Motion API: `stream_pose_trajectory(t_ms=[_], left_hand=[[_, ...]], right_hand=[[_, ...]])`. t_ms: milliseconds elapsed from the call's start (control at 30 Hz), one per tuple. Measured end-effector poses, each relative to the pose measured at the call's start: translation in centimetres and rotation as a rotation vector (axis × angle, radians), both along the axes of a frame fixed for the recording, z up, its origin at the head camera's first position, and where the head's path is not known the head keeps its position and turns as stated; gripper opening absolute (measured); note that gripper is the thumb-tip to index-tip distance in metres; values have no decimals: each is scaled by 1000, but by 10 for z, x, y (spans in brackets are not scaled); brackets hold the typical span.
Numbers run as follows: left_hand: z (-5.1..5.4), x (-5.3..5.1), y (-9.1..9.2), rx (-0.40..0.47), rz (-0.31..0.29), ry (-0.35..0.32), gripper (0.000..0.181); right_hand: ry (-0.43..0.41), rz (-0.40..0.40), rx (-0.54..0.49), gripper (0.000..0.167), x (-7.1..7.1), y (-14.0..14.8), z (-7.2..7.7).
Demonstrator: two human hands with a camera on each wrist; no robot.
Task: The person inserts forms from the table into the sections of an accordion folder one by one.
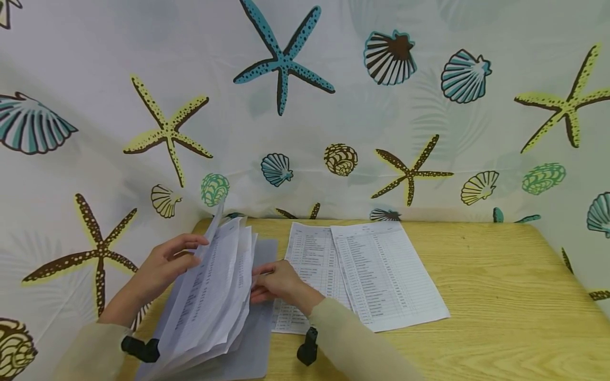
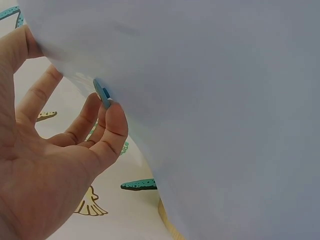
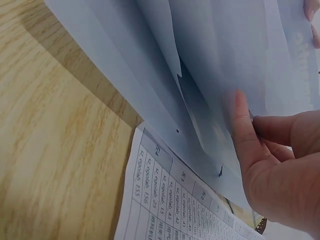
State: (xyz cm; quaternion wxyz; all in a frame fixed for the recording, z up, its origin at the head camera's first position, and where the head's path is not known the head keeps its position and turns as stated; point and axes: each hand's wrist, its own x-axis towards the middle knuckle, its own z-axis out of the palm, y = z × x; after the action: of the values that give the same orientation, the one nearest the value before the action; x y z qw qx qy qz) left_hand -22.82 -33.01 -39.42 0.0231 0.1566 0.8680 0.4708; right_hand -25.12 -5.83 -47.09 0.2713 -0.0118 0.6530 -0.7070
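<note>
A stack of printed sheets (image 1: 216, 296) stands fanned and raised over a grey folder (image 1: 257, 344) at the left of the table. My left hand (image 1: 159, 272) pinches the edge of the leftmost raised sheet. In the left wrist view, a small blue piece (image 2: 101, 93) sits at the curled fingertips of that hand; its kind is unclear. The plain back of the sheet (image 2: 225, 115) fills most of that view. My right hand (image 1: 281, 280) pinches the right edges of several sheets, and its thumb and fingers (image 3: 245, 135) show against the paper in the right wrist view.
Two loose printed lists, one sheet (image 1: 310, 264) partly under the other sheet (image 1: 381, 275), lie right of the folder. The wooden table (image 1: 495, 296) extends to the right. A curtain (image 1: 305, 132) with starfish and shells hangs behind and at both sides.
</note>
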Motion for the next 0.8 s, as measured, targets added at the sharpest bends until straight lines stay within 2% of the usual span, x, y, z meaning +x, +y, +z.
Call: stream_pose_trajectory(t_ms=[467,800], left_hand=[[-1,1,-2,14,-3,10,35],[-1,1,-4,-1,9,15,35]], right_hand=[[29,-31,-14,19,5,-2,2],[22,-29,-20,23,3,9,-1]])
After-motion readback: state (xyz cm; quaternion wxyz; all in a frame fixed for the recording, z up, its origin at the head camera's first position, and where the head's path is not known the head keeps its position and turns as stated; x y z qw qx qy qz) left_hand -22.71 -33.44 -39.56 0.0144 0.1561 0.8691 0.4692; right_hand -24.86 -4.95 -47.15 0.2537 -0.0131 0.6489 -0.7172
